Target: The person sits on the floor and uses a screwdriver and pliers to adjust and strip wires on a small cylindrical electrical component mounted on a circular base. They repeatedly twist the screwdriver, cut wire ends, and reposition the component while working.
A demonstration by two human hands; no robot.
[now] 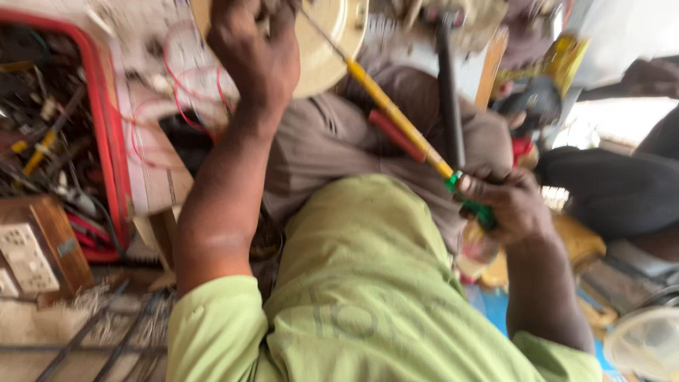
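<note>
My left hand is raised at the top of the view, fingers closed on the rim of a round cream-coloured disc-shaped part. My right hand grips the green handle of a long tool with a yellow shaft, which slants up and left to the disc. A red-handled tool lies alongside the yellow shaft on my lap, which is covered by grey-brown trousers. My light green shirt fills the lower middle. The frame is blurred.
A red tray full of tools and wires stands at the left, with red wires beside it. A wooden board with white sockets lies lower left. A black rod stands upright behind. Another person's dark legs are at the right.
</note>
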